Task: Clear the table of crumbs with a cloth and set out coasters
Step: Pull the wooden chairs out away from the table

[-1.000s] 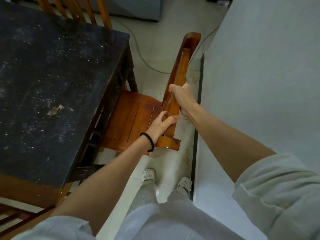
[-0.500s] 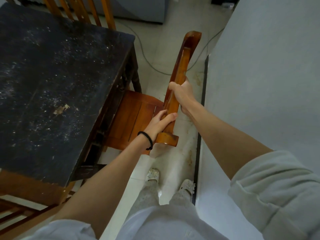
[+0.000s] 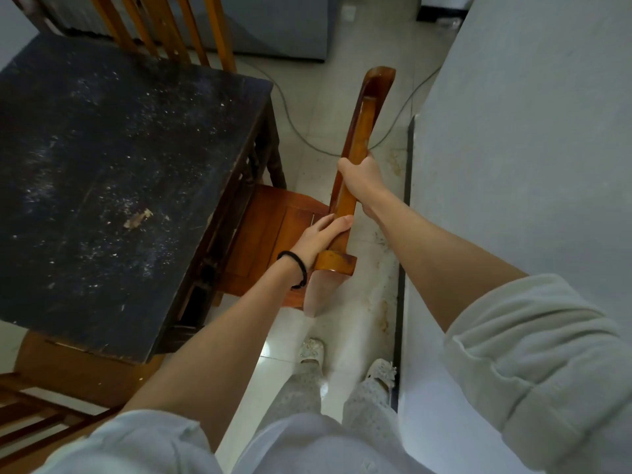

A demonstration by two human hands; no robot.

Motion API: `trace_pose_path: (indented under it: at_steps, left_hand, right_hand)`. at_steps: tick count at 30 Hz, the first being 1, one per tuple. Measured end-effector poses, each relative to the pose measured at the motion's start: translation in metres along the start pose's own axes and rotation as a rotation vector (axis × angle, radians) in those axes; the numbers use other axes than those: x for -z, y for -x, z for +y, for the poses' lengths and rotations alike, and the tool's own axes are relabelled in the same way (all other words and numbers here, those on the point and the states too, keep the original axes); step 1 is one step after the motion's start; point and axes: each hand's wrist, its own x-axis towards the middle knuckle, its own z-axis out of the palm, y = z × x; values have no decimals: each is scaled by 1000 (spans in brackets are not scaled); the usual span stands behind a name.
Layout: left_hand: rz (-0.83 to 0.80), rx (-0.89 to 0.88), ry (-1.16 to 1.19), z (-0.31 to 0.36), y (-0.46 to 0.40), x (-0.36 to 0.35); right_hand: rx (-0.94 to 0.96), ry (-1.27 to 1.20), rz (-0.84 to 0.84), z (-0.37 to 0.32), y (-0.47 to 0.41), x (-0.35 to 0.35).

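We see no box, bowl or bin in view, so we turn to the surface [image 3: 113, 186]: a dark, worn top, speckled all over with pale crumbs [image 3: 102, 200], and with a larger tan flake [image 3: 138, 218] lying near its middle. It stands on a pale tiled floor [image 3: 318, 107], where a grey cable [image 3: 307, 142] curves past the far corner. A light wall [image 3: 519, 148] runs along the right, with a dark strip at its foot. Behind the surface rise the orange slats of another chair [image 3: 164, 29], and more wooden rails show at the lower left.

A wooden chair [image 3: 273, 237] is tucked part way under the right edge of the surface, its seat showing between the surface and our hands. Our right hand [image 3: 362, 181] is wrapped around the top rail of the chair's back [image 3: 359, 145], fingers curled over it. Our left hand [image 3: 319, 236], a black band on its wrist, grips the same rail lower down, close to its near end, fingers on the seat side and thumb lying along the wood. The crumbs lie well to the left of both hands, with neither hand touching the surface. We see neither cloth nor coasters.
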Motion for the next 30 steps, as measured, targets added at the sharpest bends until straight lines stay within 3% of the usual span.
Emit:
trace_pose_path:
  at_steps: [4, 9, 14, 16, 21, 27, 30]
  left_hand:
    - [-33, 4, -125, 7, 9, 1]
    - [59, -41, -309, 0, 24, 27]
    - [356, -80, -635, -26, 44, 79]
    - [434, -39, -734, -38, 56, 98]
    - [630, 65, -766, -86, 113, 141]
    - [784, 178, -667, -188, 221, 147]
    - [884, 240, -594, -236, 279, 143]
  right_hand:
    - [33, 101, 74, 6, 19, -3]
    - [56, 229, 52, 13, 60, -3]
    - [394, 874, 93, -2, 115, -22]
    - [499, 963, 3, -9, 134, -39]
    - [557, 889, -358, 9, 183, -95]
    - [482, 998, -719, 84, 231, -142]
    - [526, 1046, -820, 112, 271, -168]
